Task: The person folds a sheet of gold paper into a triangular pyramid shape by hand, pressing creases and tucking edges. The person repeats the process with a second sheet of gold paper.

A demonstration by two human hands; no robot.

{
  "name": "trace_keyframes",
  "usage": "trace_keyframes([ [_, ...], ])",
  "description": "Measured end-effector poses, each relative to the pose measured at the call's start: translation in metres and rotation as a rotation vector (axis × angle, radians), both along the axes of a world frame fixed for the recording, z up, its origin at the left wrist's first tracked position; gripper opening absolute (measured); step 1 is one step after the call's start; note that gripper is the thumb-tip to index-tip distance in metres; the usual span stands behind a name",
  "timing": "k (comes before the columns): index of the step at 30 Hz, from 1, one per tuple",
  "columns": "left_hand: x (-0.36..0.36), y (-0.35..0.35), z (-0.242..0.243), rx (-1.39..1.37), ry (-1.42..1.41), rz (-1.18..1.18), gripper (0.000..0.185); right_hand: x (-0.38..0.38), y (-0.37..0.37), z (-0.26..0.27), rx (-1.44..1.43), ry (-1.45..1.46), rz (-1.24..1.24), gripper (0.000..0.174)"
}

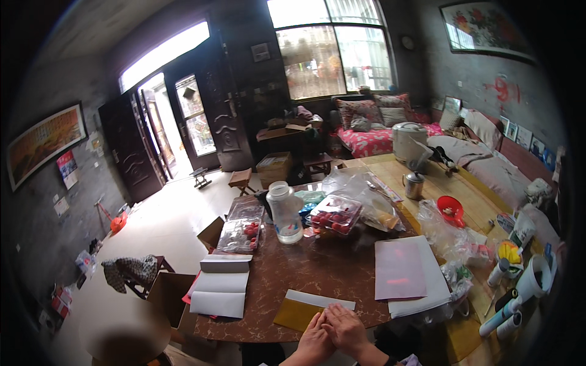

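Both hands are close together at the near edge of a brown marbled table [274,274]. My left hand [316,336] rests on a folded sheet [293,312], ochre with a white strip along its far side. Beside it, touching, my right hand [346,325] lies with its fingers flat over the white strip. Part of the sheet is hidden under the hands. Left of it lie folded white papers [221,293] with a red edge beneath. To the right, a pink sheet [399,270] lies on a stack of white paper [430,279].
A clear plastic jar [284,215] stands near the far edge, between clear boxes of red fruit [336,215] [240,234]. A wooden table [380,169] adjoins at the right, holding a metal mug [414,185], a red bowl [450,210], plastic bags and bottles. An open cardboard box [169,297] stands at left.
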State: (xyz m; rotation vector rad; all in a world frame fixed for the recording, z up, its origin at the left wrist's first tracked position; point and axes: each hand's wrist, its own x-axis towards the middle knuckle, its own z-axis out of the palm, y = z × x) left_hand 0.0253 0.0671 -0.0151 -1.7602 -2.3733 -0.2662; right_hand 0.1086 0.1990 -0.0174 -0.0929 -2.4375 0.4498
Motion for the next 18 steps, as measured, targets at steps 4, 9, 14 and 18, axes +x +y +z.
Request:
trace_keyframes([
  [4, -0.004, 0.001, -0.013, -0.039, 0.042, 0.035, 0.060, -0.002, -0.001, -0.004, -0.019, 0.030, -0.008, 0.044],
  [9, -0.006, -0.001, -0.021, -0.044, -0.019, 0.059, 0.060, -0.002, -0.002, -0.005, -0.026, 0.030, -0.023, 0.042],
  [14, -0.008, -0.001, -0.026, -0.091, 0.025, 0.090, 0.060, -0.002, -0.002, -0.002, -0.051, 0.039, -0.030, 0.041],
  [18, -0.010, -0.001, -0.029, -0.037, 0.012, 0.071, 0.060, -0.001, -0.003, -0.001, -0.067, 0.034, -0.017, 0.042],
])
